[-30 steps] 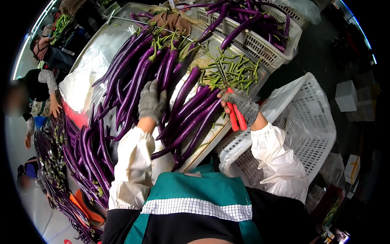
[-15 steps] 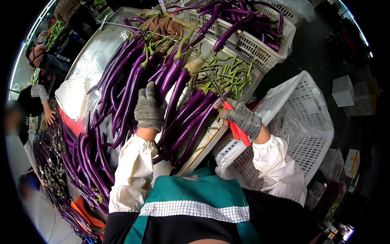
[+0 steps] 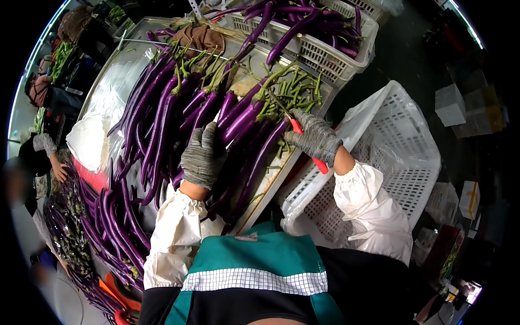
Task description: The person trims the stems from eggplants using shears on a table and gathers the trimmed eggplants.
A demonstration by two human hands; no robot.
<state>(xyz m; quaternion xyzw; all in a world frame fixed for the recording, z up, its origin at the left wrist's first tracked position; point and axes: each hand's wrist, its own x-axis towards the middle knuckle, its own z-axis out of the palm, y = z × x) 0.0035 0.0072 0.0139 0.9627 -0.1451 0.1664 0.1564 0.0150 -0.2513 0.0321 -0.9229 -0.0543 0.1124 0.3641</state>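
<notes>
My left hand (image 3: 201, 157), in a grey glove, is closed around the lower part of a long purple eggplant (image 3: 241, 120). That eggplant slants up to the right, its stem end close to the scissor blades. Gripped in my gloved right hand (image 3: 313, 136) are red-handled scissors (image 3: 296, 125), their blades pointing up and left. More eggplants (image 3: 165, 119) lie side by side on the metal table (image 3: 116, 67), left of and beneath my left hand. Cut green stems (image 3: 298, 89) are heaped just beyond the scissors.
A white crate (image 3: 346, 62) of eggplants stands at the back right. A plastic-lined crate (image 3: 401, 135) tilts beside my right arm. Brown cloth (image 3: 199, 40) lies at the table's far edge. At the left, a co-worker's hand (image 3: 58, 169) is near another eggplant pile (image 3: 111, 216).
My left hand has shifted the eggplant rightward, bringing its stem end to the scissors. The view has moved slightly, and my right hand has turned with the scissors.
</notes>
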